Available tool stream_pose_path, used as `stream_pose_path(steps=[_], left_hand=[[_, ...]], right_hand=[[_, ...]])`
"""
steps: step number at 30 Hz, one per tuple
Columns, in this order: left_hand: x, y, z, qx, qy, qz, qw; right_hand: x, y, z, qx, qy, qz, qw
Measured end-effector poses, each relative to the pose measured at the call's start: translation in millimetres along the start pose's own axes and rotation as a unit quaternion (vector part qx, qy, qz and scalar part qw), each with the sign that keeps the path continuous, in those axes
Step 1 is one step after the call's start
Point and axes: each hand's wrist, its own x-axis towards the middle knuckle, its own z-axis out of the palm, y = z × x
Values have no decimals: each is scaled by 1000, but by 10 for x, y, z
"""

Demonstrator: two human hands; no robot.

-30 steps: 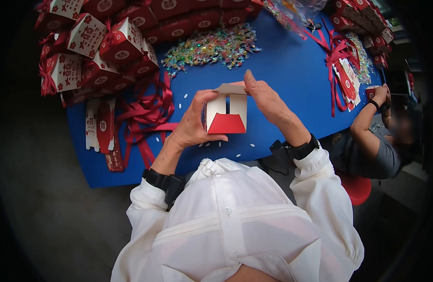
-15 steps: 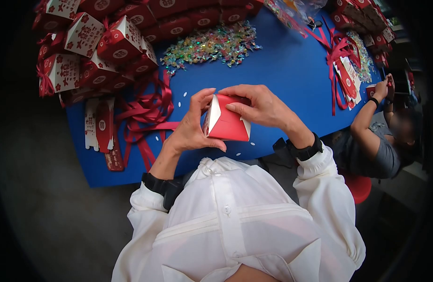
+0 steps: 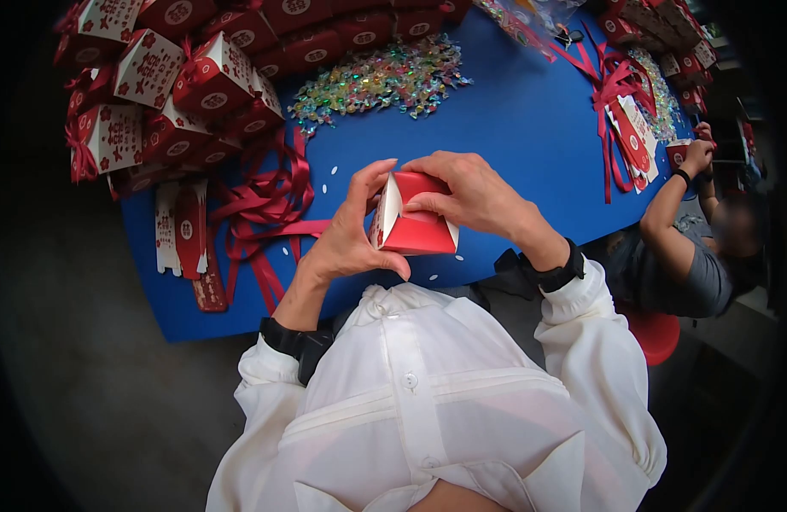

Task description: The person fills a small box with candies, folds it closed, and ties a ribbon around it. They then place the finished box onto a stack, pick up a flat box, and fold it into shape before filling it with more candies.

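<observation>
A small red and white box [image 3: 428,236] is held between my two hands, above the blue table's front part. My left hand [image 3: 352,235] curves round its left side, with the thumb along the lower edge. My right hand [image 3: 475,194] grips the far right side, its thumb pressing on the red flaps at the top. Those flaps are bent inward under the thumb. Red ribbons [image 3: 270,192] lie to the left of my left hand, one strand reaching it. Small white ovals are scattered on the table near both hands.
Finished-looking red and white boxes [image 3: 210,81] are piled at the back left. Wrapped candies [image 3: 385,78] lie before them. Flat card pieces [image 3: 189,226] rest at the left. At the right, another person's arm [image 3: 667,200] is beside ribbons [image 3: 617,90] and cards [image 3: 637,141].
My right thumb has pushed the box's top flaps inward, where they lay flatter before. The other person's hands have moved slightly, and a small box shows more clearly beside them.
</observation>
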Motion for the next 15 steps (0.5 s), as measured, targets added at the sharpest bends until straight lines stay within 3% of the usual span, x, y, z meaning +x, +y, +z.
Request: stream_pose_path(steps=[5,7,15], left_hand=[[-11,-16,-16,29,7,-2,1000],[-25,11,-20,23,8,-8,1000],[-9,51,3,6,8,-5,1000]], right_hand=[[-7,-7,48,-25,29,-9,999],[-7,-38,50,9,-25,25,999],[-12,-60,5,-33,-58,7,998]])
